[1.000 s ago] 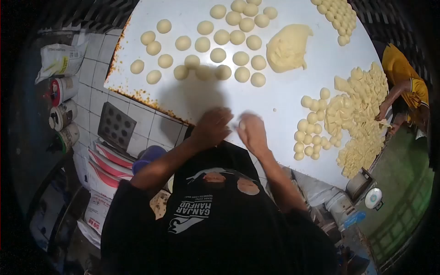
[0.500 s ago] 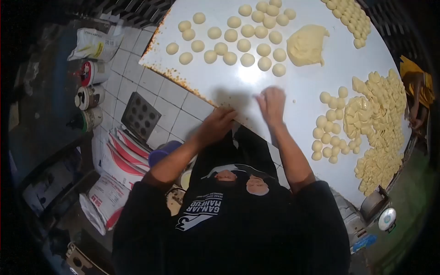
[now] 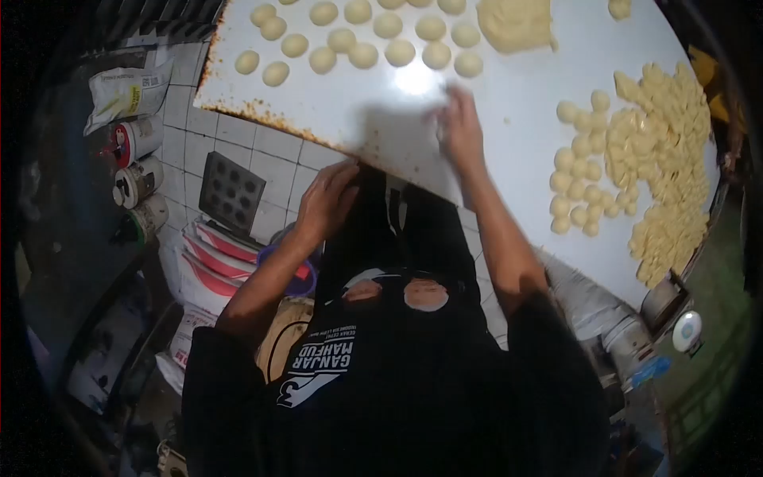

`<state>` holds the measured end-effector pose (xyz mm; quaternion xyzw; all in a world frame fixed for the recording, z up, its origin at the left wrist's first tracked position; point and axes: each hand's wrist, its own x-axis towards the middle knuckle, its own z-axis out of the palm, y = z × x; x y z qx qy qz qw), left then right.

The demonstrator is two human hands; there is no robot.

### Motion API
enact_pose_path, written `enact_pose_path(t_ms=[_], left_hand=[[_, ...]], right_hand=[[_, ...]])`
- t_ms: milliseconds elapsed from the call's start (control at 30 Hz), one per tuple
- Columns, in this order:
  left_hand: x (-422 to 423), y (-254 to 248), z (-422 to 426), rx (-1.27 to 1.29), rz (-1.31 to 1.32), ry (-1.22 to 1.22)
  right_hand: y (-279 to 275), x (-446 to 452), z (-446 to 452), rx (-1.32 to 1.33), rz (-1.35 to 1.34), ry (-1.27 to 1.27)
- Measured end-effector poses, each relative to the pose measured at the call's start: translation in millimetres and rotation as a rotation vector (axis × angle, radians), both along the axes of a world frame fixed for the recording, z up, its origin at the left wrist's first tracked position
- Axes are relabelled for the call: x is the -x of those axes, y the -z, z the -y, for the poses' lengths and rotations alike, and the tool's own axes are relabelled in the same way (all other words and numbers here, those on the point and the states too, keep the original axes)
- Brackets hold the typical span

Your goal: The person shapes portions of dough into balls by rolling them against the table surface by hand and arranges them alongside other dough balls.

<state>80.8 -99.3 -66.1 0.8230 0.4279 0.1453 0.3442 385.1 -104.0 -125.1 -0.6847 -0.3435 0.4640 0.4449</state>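
Note:
My right hand (image 3: 462, 133) is over the white tabletop (image 3: 509, 159) near its front edge, thumb and forefinger apart and slightly blurred. Nothing shows in its fingers. My left hand (image 3: 327, 199) is at the table's front edge, its fingers stretched out and holding nothing. Beyond my right hand lie several round dough balls (image 3: 400, 52) in loose rows, beside a large lump of dough (image 3: 515, 24). A tight cluster of smaller dough balls (image 3: 579, 187) sits to the right, against a heap of small dough pieces (image 3: 656, 151).
Rust marks the table's left edge (image 3: 278, 127). On the left stand several tubs (image 3: 141, 181), a sack (image 3: 127, 91) and a dark moulded pan (image 3: 230, 191). A purple basin (image 3: 306, 282) is beside my left forearm, and a pot (image 3: 664, 298) is at the right.
The camera view has shifted, so the table's contents appear higher. My left hand has moved left with its fingers straighter. My right hand's forefinger is now more extended.

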Motion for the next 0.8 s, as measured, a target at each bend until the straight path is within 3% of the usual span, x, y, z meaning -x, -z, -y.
enact_pose_path(t_ms=[67,133,233,267,300,400,467,533,600,700,800], left_hand=[[-7.5,4.1,14.4,0.02,0.01,0.035],[-6.6,0.7,25.2,0.016,0.026,0.071],[2.4,-20.3,45.6,0.006,0.006,-0.016],[3.2,-24.5,49.9,0.016,0.007,-0.032],[3.5,-24.2,51.4,0.006,-0.011,-0.047],[2.6,-27.9,52.2,0.01,0.029,-0.018],[8.6,-31.5,42.4,-0.015,0.056,-0.049],[17.9,-23.2,32.5,-0.052,0.1,-0.045],[22.9,-12.1,11.5,-0.053,0.147,-0.105],[37.1,10.4,-13.9,-0.056,0.16,-0.142],[58.7,18.2,-40.7,-0.009,0.145,-0.254]], right_hand=[[-17.3,-8.1,-7.9,-0.06,-0.178,0.014],[-19.3,-5.1,29.5,-0.063,-0.526,0.026],[0.2,-0.6,65.6,-0.085,-0.618,0.05],[1.6,1.2,45.4,-0.085,-0.315,-0.056],[1.1,0.4,29.7,-0.092,-0.333,-0.071],[-20.3,5.5,21.6,-0.188,0.298,-0.439],[-11.2,2.9,72.4,-0.03,-0.224,-0.266],[-13.2,-14.9,114.2,-0.022,-0.072,-0.238],[-35.7,-18.1,112.9,-0.138,0.424,-0.409],[-69.8,1.2,43.3,0.103,0.609,-0.661],[-118.1,71.1,-56.0,-0.076,0.491,-0.656]])
